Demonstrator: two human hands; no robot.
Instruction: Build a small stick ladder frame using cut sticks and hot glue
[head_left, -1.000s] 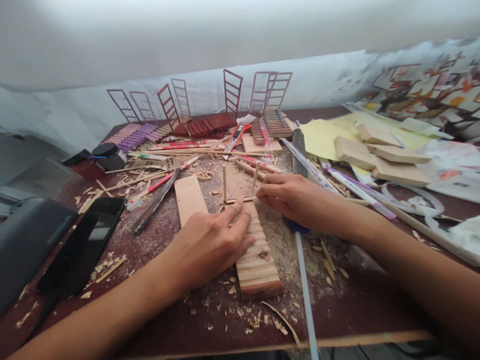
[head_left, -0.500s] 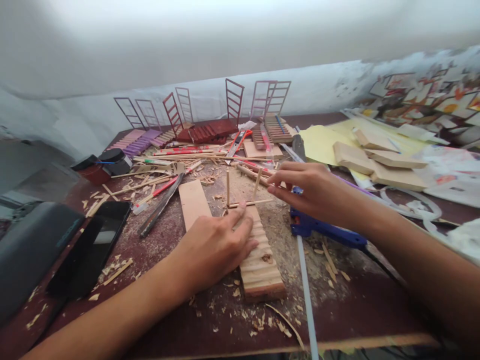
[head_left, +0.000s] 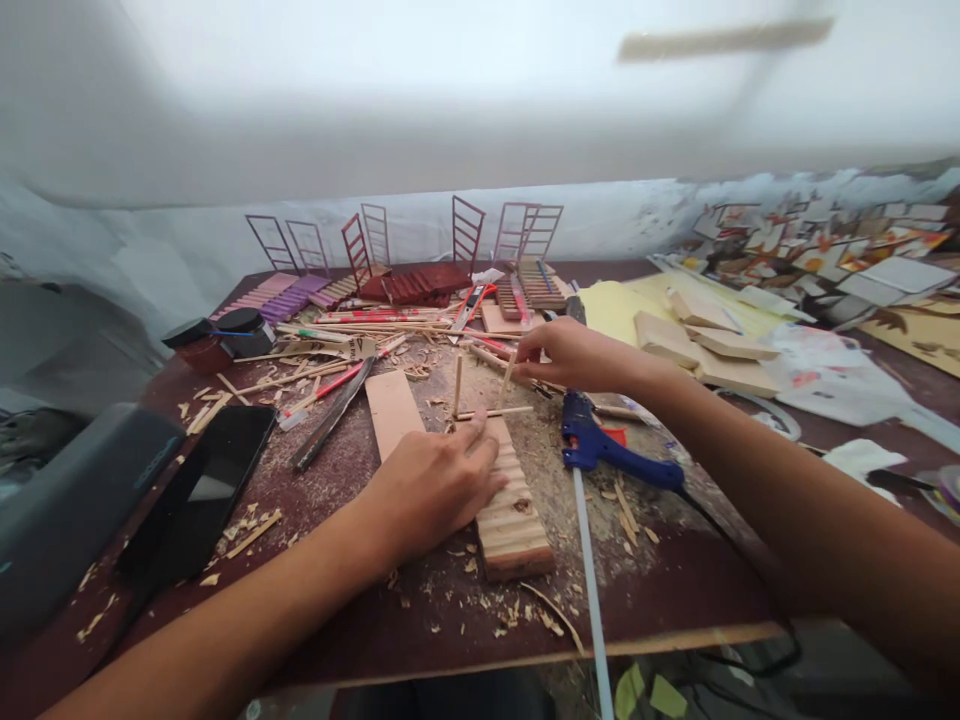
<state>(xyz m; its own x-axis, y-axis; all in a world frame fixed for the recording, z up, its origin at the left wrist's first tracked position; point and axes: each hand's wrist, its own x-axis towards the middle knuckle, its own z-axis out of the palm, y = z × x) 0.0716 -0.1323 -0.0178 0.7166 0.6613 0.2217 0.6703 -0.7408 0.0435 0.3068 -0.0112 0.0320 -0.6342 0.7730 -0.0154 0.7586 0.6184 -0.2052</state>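
My left hand lies over a grooved wooden block, its fingers wrapped on the block and pressing by a thin crosswise stick at the far end. Two thin sticks stand up from that end: a left upright stick and a slightly leaning right upright stick. At the top of the right one, my right hand has its fingertips closed in a pinch. A flat pale board lies left of the block, partly under my left hand. The blue glue gun rests to the right, with a long glue stick sticking out.
A black phone, a dark case and a dark metal file lie on the left. Behind are paint jars, a utility knife and painted ladder-back pieces. Wooden blocks lie on yellow paper; shavings litter the table.
My right hand has moved left, its fingertips coming to the right upright stick. The left hand keeps its place on the block. The view has shifted a little.
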